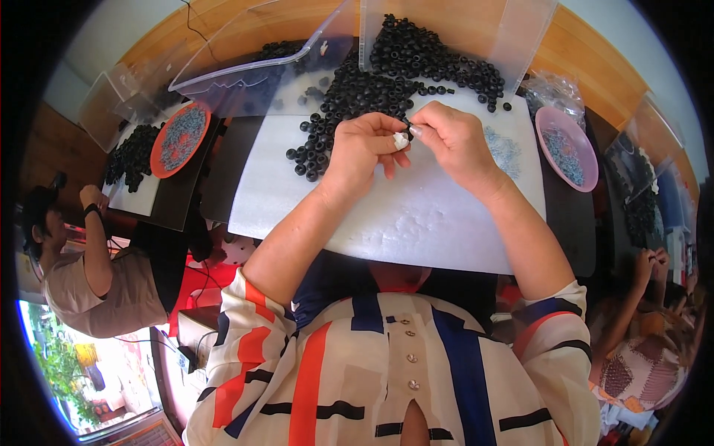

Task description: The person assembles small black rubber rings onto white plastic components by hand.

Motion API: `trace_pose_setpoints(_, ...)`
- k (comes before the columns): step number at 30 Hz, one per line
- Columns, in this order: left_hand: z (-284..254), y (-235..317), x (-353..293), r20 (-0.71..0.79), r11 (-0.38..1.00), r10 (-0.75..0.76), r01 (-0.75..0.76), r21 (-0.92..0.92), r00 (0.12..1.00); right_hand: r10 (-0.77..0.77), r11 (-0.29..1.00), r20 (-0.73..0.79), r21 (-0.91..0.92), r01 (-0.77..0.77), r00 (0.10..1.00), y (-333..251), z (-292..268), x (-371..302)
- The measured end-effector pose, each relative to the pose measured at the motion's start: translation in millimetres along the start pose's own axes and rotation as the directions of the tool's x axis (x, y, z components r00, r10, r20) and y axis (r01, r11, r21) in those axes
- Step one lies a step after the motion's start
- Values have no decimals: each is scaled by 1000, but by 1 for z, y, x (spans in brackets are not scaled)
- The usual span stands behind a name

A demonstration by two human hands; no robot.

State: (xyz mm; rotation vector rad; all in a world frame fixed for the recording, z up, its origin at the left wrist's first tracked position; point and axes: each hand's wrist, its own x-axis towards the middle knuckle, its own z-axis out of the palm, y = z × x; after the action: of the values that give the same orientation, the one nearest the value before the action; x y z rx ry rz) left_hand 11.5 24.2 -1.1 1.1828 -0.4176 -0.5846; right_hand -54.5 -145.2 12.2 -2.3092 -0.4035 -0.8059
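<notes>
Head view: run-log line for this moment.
left hand: pinching small black piece | right hand: at same piece, grip partly hidden | ahead: heap of black pieces on white sheet | right: pink bowl of blue-grey bits

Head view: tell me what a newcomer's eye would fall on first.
Most striking is the heap of round black pieces, spread over the far part of the white sheet. In front of it, at the centre, the left hand and right hand meet at a small dark piece. Two bowls of blue-grey bits add colour: an orange-red one at left, a pink one at right.
</notes>
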Motion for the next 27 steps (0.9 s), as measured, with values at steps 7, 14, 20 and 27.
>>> trace_pose_setpoints(7,2,2,-2,-8,999,22,-22,24,1000,135,973,57,183,-143,989,-6,-4,1)
trace_pose_setpoints(14,4,-1,-4,-17,983,109,-105,154,994,148,980,56,130,-154,987,-9,-5,1)
trace_pose_setpoints(20,4,-4,-5,-38,928,204,-180,327,978,14,999,-66,-46,-17,998,-9,4,1)
trace_pose_setpoints(27,0,1,-4,11,1000,1,-1,11,1000,20,1000,-1,21,-20,1000,-9,-2,3)
